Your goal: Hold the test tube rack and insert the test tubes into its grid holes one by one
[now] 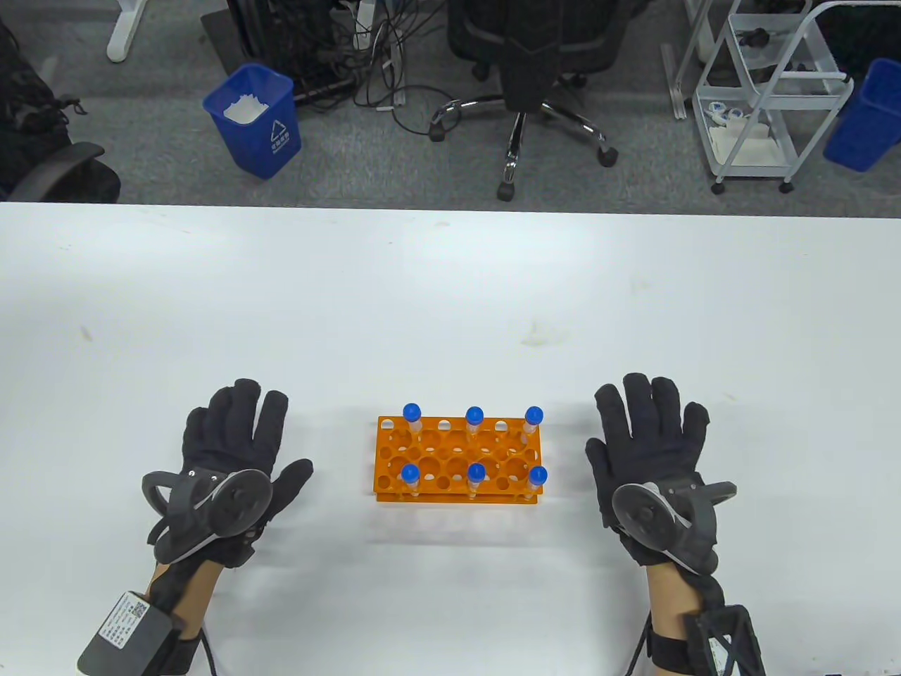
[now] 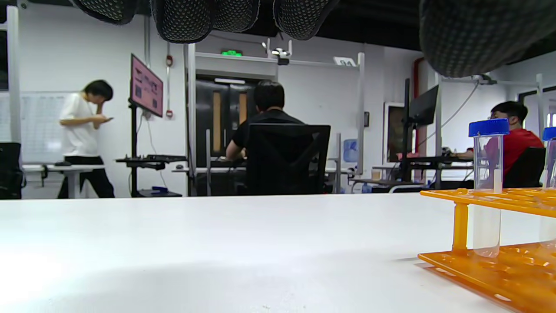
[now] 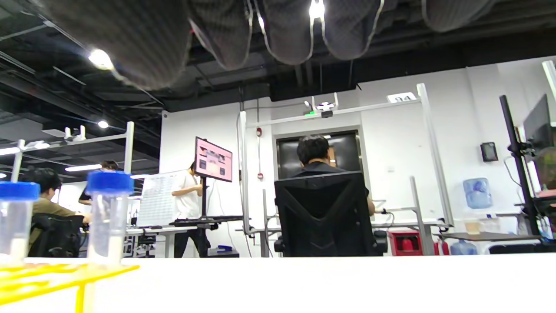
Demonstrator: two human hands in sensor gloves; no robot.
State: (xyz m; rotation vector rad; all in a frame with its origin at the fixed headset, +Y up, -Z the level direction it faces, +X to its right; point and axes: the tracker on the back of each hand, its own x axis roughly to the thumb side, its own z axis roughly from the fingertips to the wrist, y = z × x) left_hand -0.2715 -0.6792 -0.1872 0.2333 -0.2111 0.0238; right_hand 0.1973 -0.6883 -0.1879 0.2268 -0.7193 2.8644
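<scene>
My left hand [image 1: 232,451] lies flat on the white table [image 1: 450,296], palm down, fingers spread, holding nothing; its tracker [image 1: 211,503] sits on the back of the hand. My right hand [image 1: 651,443] lies likewise, flat and spread, with nothing in its grasp, and carries its own tracker [image 1: 665,517]. Between my hands, apart from both, stands the orange test tube rack [image 1: 457,458], its long side parallel to the table's near edge. Six blue-capped test tubes [image 1: 474,424] stand upright in its holes: three along the far row, three along the near row, at the left end, middle and right end of each. The remaining holes are open.

The table surface is matte white, with a faint smudge [image 1: 538,334] beyond the rack. In the left wrist view the rack's left end [image 2: 491,226] shows at the right edge with a clear tube [image 2: 487,182] passing through its upper plate.

Past the table's far edge lies grey carpet. On it stand a blue waste bin [image 1: 253,120] holding white paper, a black office chair [image 1: 535,77] on a chrome star base, a tangle of cables [image 1: 373,56], a white wire trolley [image 1: 767,91] and a second blue bin [image 1: 869,116]. The wrist views show, farther off, a seated person in black [image 2: 267,126], a standing person in white [image 2: 82,134], a monitor on a stand [image 2: 147,87] and dark double doors [image 2: 226,117].
</scene>
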